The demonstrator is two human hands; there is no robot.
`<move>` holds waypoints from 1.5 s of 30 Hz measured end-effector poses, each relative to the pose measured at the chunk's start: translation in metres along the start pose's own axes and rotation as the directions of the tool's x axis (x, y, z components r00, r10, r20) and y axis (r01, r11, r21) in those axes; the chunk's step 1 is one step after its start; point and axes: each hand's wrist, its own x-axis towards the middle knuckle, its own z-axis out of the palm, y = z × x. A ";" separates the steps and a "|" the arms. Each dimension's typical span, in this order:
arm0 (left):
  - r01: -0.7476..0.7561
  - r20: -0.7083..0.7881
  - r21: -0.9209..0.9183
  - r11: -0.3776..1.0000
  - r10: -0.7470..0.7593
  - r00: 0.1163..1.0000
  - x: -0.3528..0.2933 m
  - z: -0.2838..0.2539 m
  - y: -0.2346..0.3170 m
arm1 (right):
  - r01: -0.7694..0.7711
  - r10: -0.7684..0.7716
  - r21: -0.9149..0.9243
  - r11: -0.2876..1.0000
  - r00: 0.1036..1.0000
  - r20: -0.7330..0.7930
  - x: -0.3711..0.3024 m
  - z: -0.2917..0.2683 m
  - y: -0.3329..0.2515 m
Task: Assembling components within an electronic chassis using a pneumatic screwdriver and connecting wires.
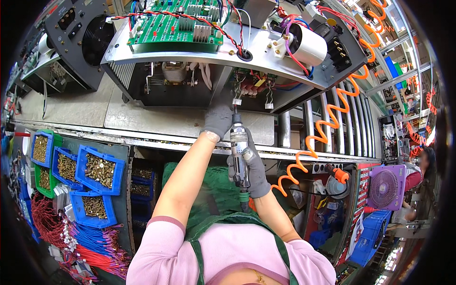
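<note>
My right hand (256,168), in a grey glove, is wrapped round a pneumatic screwdriver (239,142). The tool points away from me, its bit reaching the open front of a metal machine chassis (185,110). Beside the bit, my gloved left hand (218,119) reaches into the same opening. Its fingertips are lost in shadow, so I cannot see what they touch. Two white connectors, the nearer connector (237,101) and the other connector (269,105), hang on wires by the tool tip. A green circuit board (175,35) and a white cylinder (311,45) sit on top of the chassis.
Blue bins of screws (97,170) stand at the left, above bundled red and blue wires (97,242). An orange coiled air hose (327,124) hangs on the right over metal rollers (308,124). A purple fan (387,186) stands far right; another chassis (80,42) is at far left.
</note>
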 end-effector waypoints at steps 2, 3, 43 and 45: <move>-0.005 0.028 0.037 0.999 0.004 1.000 0.000 -0.001 -0.001 | 0.000 0.000 0.015 1.000 1.000 0.015 0.000 -0.001 0.000; -0.008 0.041 0.055 0.998 0.005 0.999 0.001 -0.001 -0.001 | -0.008 0.008 -0.007 1.000 1.000 0.004 0.000 -0.001 -0.001; 0.578 0.436 -0.714 0.395 -0.396 0.808 -0.031 0.041 0.050 | -0.110 0.089 -0.332 0.937 0.993 -0.077 -0.091 -0.112 -0.021; 0.569 0.431 -0.692 0.443 -0.378 0.819 -0.030 0.049 0.045 | -0.059 0.035 -0.357 0.932 0.997 -0.073 -0.089 -0.119 -0.015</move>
